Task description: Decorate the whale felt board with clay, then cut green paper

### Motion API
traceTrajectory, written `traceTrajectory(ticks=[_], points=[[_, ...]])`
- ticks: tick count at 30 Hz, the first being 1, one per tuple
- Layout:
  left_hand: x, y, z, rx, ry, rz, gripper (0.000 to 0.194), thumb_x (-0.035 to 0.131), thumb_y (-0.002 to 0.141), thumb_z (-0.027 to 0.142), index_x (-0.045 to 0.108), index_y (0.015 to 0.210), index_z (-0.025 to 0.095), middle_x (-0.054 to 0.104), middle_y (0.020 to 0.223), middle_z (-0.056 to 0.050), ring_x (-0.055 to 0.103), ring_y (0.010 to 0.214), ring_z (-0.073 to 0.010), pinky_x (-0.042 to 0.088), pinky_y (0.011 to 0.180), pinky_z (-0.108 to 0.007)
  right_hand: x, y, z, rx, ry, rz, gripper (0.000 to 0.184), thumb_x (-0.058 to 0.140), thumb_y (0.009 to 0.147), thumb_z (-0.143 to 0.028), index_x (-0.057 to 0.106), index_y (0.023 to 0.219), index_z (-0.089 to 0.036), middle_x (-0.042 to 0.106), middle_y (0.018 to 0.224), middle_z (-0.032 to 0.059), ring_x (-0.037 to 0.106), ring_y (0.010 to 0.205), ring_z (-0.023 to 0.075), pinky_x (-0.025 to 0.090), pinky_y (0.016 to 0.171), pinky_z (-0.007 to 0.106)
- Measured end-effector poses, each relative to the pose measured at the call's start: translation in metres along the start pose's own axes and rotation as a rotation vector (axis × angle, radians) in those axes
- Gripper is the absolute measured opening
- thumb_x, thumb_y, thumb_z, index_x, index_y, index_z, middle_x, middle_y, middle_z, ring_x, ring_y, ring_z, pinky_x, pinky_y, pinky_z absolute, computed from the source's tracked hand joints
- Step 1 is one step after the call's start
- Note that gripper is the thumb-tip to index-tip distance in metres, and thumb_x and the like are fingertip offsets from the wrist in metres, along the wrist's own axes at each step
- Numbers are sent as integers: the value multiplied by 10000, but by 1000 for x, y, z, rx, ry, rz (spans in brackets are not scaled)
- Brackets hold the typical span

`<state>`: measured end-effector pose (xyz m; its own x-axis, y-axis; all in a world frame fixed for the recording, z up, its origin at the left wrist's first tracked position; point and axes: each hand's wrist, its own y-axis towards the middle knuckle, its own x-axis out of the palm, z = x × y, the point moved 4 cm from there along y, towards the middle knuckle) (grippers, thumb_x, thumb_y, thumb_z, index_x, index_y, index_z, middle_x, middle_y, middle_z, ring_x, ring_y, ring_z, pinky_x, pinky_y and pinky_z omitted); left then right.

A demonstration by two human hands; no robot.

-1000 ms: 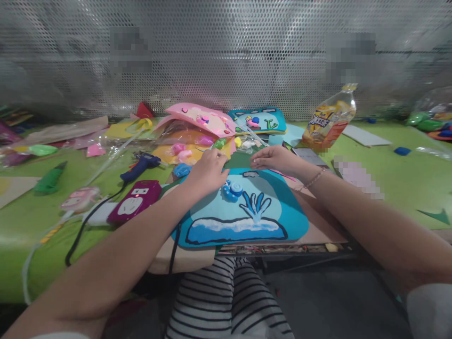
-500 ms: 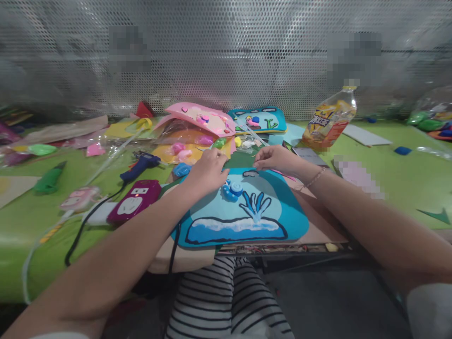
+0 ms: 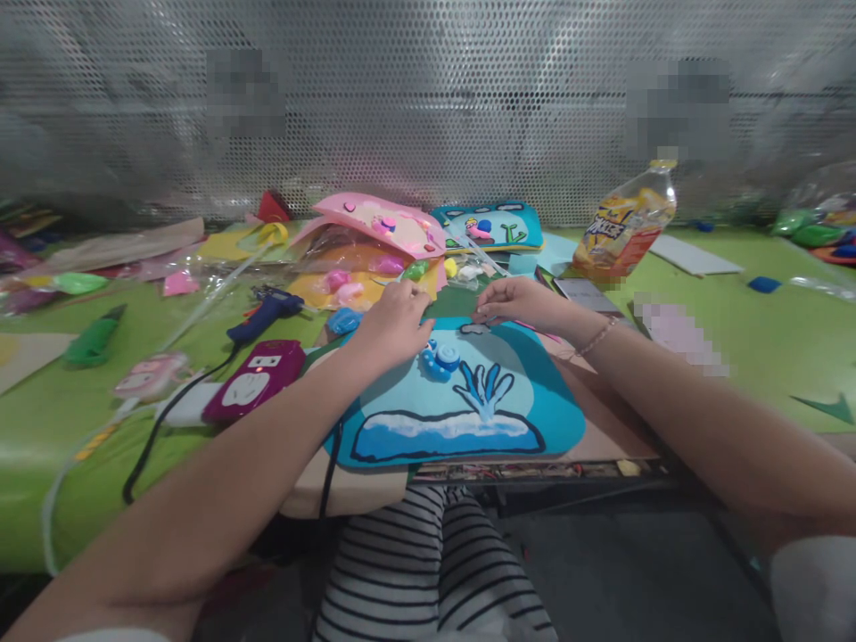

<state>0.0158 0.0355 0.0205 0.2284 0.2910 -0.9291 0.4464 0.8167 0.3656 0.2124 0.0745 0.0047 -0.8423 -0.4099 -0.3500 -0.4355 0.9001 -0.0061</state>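
A teal foam sheet [image 3: 565, 419] with a pale blue centre lies before me. It carries a blue clay snail [image 3: 441, 358], a blue plant-like shape [image 3: 487, 390] outlined in black and a blue-and-white strip [image 3: 441, 437] with a dark outline. At the sheet's far left edge rests my left hand [image 3: 398, 325], fingers loosely bent and apart, nothing visible in them. My right hand [image 3: 514, 301] has its fingertips pinched together over a small dark-outlined cloud [image 3: 474, 329] near the far edge; what they hold, if anything, is too small to make out.
To the left are a blue glue gun [image 3: 267, 314], a purple power socket [image 3: 258, 382] and a black cord. Behind the sheet lie pink [image 3: 374, 223] and teal [image 3: 491, 227] decorated pieces and bagged clay [image 3: 348, 283]. A plastic bottle [image 3: 625, 227] stands at right, before a perforated metal panel [image 3: 428, 107].
My right hand has shifted slightly left and down, its fingertips now closer to the small cloud. The left hand and the sheet have stayed in place.
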Motion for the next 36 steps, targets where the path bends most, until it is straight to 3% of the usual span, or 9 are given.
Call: traceTrajectory(ticks=[11,16,24,30,36], points=[[2,0,0,-2,11,-9,305,556,860,277,616,1104,104,543,1151,-141,480,1138,-282,425,973,-398,-5,2,2,-61,-105,13,219,770,649,-323,619,667,-165,663,638,-7,588,593,92,472,562,218],[2,0,-1,-3,-6,-10,300,550,862,275,610,1106,112,541,1149,-137,476,1141,-285,429,967,-406,-5,3,3,-34,-115,-5,212,771,641,-322,631,682,-169,669,649,-6,606,612,103,492,584,233],[2,0,-1,-6,-16,-13,298,561,857,269,617,1100,106,542,1150,-140,473,1143,-286,434,963,-403,-1,0,1,46,-90,-27,135,697,756,-230,684,884,-191,741,820,33,681,752,135,556,685,266],[2,-1,0,-9,-6,-22,302,560,856,275,618,1102,110,542,1148,-141,478,1135,-288,437,953,-405,2,1,6,89,32,-66,122,702,736,-174,675,853,-193,739,794,16,695,776,142,568,758,293],[3,-1,-1,-4,-4,-13,311,562,853,274,612,1114,112,543,1150,-137,476,1139,-289,421,974,-408,-3,2,5,18,-85,-46,167,763,661,-271,671,769,-184,711,724,5,654,694,131,540,683,282]])
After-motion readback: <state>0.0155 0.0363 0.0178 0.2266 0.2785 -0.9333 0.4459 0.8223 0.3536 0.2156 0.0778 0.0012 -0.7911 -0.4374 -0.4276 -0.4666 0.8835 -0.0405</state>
